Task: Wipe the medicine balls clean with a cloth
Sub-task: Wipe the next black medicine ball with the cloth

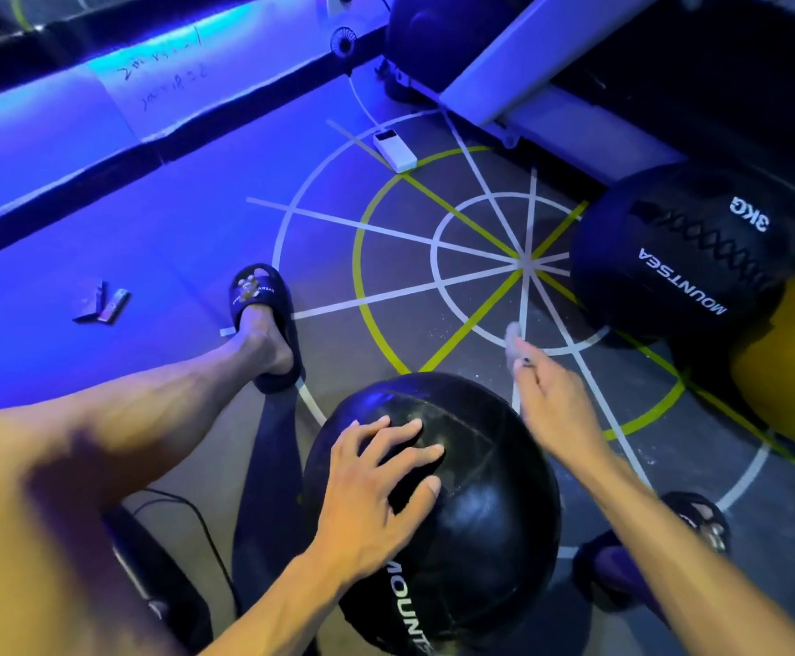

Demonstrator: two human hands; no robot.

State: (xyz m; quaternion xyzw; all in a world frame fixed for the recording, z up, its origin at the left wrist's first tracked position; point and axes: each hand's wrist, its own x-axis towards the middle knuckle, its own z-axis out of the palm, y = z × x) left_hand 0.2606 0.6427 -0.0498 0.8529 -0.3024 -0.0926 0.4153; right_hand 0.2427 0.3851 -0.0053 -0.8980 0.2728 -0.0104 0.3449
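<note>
1. Two black medicine balls lay on the floor [187, 239]; the near ball [476, 527], round, glossy leather with stitched seams, sat between my legs, its white lettering running towards me.
2. My left hand [376, 485] rested on top of it, fingers spread flat, gripping nothing.
3. My right hand [551, 400] pinched a small pale cloth [513, 345] beyond the ball.
4. I saw the far ball [679, 253], marked 3KG, right of the painted circles.

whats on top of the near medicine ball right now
The left hand rests on top of the near medicine ball, fingers spread. The right hand, blurred, holds a small pale cloth beyond it, off the ball. The leather under the palm is covered.
</note>
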